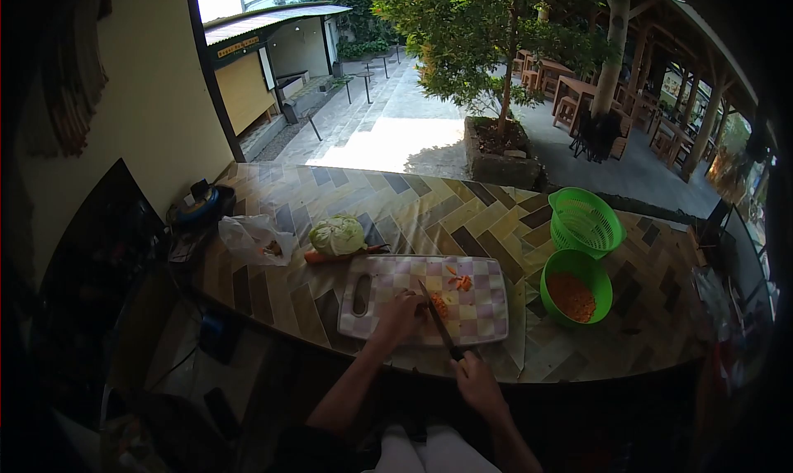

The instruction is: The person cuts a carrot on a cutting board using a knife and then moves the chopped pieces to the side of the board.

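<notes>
On the checkered cutting board, my right hand grips a knife by its dark handle. The blade slants up and left across the board. My left hand lies close along the blade's left side with its fingers bent together; whatever they press on is hidden beneath them. Chopped carrot lies just right of the blade. More carrot pieces are scattered toward the board's far right. Behind the board sit a cabbage and a whole carrot.
A green bowl holding small orange pieces stands right of the board, with a green colander behind it. At left lies a plastic bag. The table's far edge borders a paved yard with a tree planter.
</notes>
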`<control>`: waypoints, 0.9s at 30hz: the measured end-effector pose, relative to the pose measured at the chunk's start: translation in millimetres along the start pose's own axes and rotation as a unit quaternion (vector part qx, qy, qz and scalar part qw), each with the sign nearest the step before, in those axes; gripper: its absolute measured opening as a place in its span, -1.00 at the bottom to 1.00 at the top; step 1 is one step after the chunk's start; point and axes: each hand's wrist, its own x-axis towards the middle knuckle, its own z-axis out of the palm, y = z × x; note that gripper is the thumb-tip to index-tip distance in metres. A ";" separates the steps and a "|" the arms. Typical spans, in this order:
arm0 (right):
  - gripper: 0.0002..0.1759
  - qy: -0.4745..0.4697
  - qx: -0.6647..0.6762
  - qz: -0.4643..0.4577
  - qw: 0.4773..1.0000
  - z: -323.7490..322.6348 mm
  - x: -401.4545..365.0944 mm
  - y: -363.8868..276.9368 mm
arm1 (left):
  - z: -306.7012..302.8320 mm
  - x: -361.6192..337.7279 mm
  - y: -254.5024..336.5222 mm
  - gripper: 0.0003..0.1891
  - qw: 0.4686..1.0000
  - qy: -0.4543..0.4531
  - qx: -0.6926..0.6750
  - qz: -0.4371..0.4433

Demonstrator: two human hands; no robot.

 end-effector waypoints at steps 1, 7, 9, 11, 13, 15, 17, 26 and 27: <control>-0.67 -0.005 0.000 0.000 1.000 -0.7 -0.6 -0.9 | 1.3 0.6 -3.2 -0.81 1.000 -0.003 -0.016 -0.012; -0.66 -0.003 -0.013 -0.018 1.000 -1.2 -4.4 -2.4 | -4.4 0.0 -12.2 -0.84 0.997 0.015 -0.061 -0.037; -0.66 0.000 -0.016 -0.022 1.000 -0.7 -3.9 -1.5 | -5.8 -0.8 -7.4 -0.83 0.994 0.036 -0.084 -0.061; -0.66 -0.005 -0.020 -0.017 1.000 -1.3 -3.5 -1.0 | 0.6 -3.2 -14.2 -0.84 0.996 0.049 -0.055 -0.041; -0.66 -0.009 -0.021 -0.018 1.000 -2.5 -3.0 -2.0 | 4.3 -4.3 -18.8 -0.85 0.998 0.055 -0.029 -0.023; -0.66 -0.009 -0.019 -0.022 1.000 -4.4 -3.6 -3.6 | 6.5 -4.5 -20.4 -0.87 0.999 0.052 -0.006 -0.006; -0.66 -0.006 -0.030 -0.023 0.999 -3.7 -2.6 -0.5 | 6.8 -4.7 -19.7 -0.88 0.999 0.024 -0.012 -0.030; -0.67 -0.008 -0.035 -0.039 0.999 -2.2 -2.6 -0.4 | 6.9 -5.7 -22.9 -0.87 1.000 0.007 -0.010 -0.017; -0.67 -0.007 -0.036 -0.041 0.998 -1.3 -2.4 -0.6 | 6.6 -6.0 -21.6 -0.87 1.000 0.013 -0.005 -0.019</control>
